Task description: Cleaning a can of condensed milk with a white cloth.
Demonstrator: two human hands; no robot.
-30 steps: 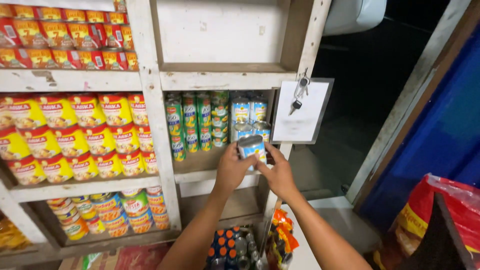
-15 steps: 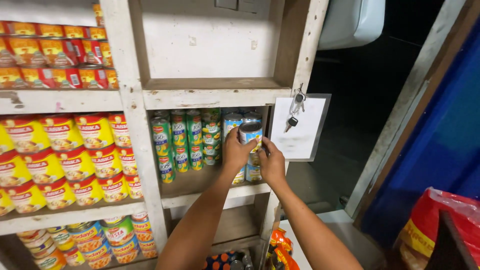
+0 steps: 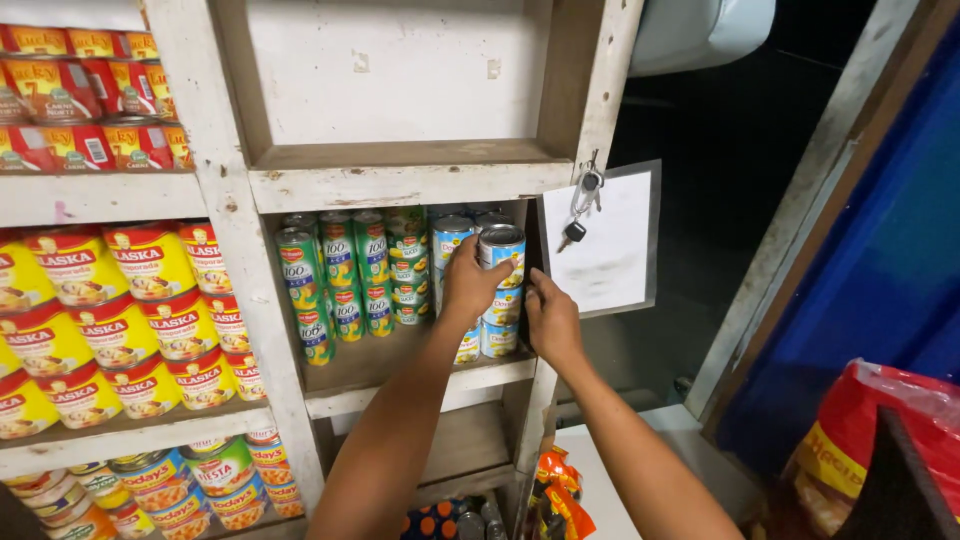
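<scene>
Head view: left hand [image 3: 468,285] grips the top blue-labelled can [image 3: 502,248] on its stack in the wooden shelf [image 3: 400,185]; right hand [image 3: 550,318], fingers loose, steadies the cans below; seating it squarely seems the step in hand.

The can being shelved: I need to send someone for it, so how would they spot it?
On the white shelf unit, look in the middle compartment. At its right end, the can tops a blue-labelled stack, and unlike the others it has the left hand on it.
</scene>
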